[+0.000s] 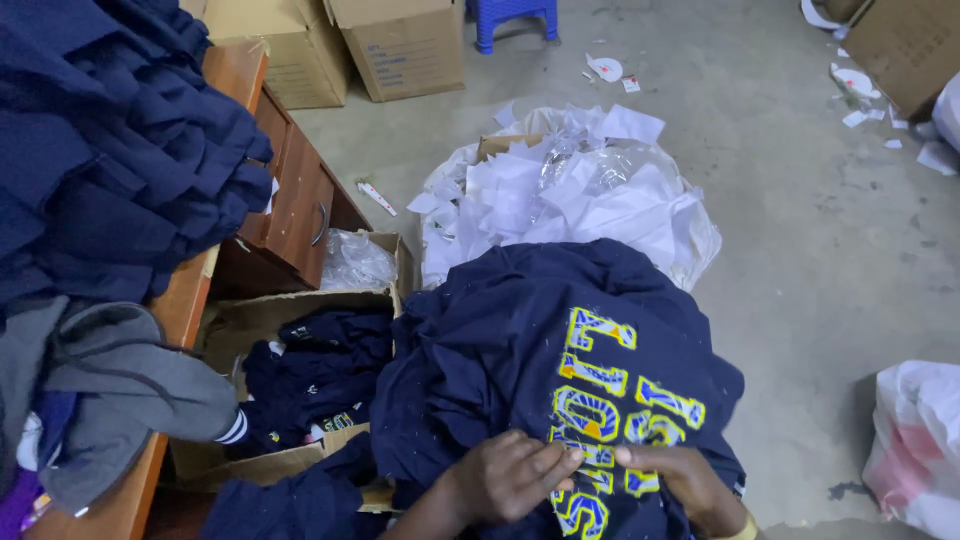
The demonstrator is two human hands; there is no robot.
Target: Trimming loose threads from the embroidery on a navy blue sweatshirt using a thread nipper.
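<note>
A navy garment (520,350) with yellow and blue printed lettering lies bunched on my lap at the bottom middle. My left hand (510,475) rests on it with fingers curled, pinching the fabric at the lettering. My right hand (675,478) presses on the same garment just to the right, fingertips meeting the left hand's at the print. Both wrists run off the bottom edge.
An open cardboard box (250,320) holding more navy garments sits at the left. A wooden desk (290,190) carries a pile of navy clothes (100,150) and a grey garment (110,380). A bag of white paper scraps (570,190) lies ahead. Cardboard boxes (400,45), a blue stool (515,15) and a white plastic bag (915,440) stand around.
</note>
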